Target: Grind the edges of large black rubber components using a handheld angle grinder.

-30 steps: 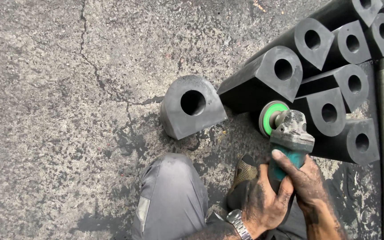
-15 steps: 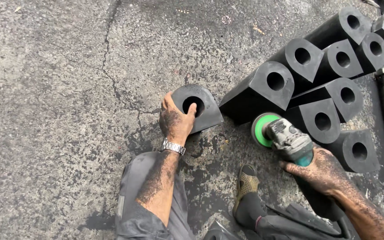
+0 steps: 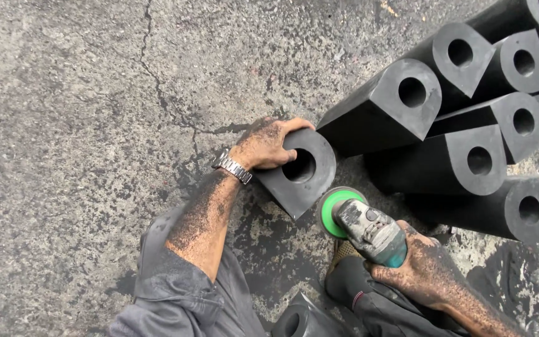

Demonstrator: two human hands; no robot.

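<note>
The left hand (image 3: 268, 143) grips the top edge of a short black block (image 3: 297, 171) with a round hole, which stands on the cracked ground (image 3: 82, 125). The right hand (image 3: 425, 274) is wrapped around a grinder (image 3: 366, 228), its green disc (image 3: 335, 212) just beside the block. Longer black blocks (image 3: 463, 118) lie stacked near them.

Left hand (image 3: 268, 143) grips a black holed block (image 3: 301, 171); right hand (image 3: 422, 274) holds a grinder (image 3: 363, 224) (green disc).
</note>
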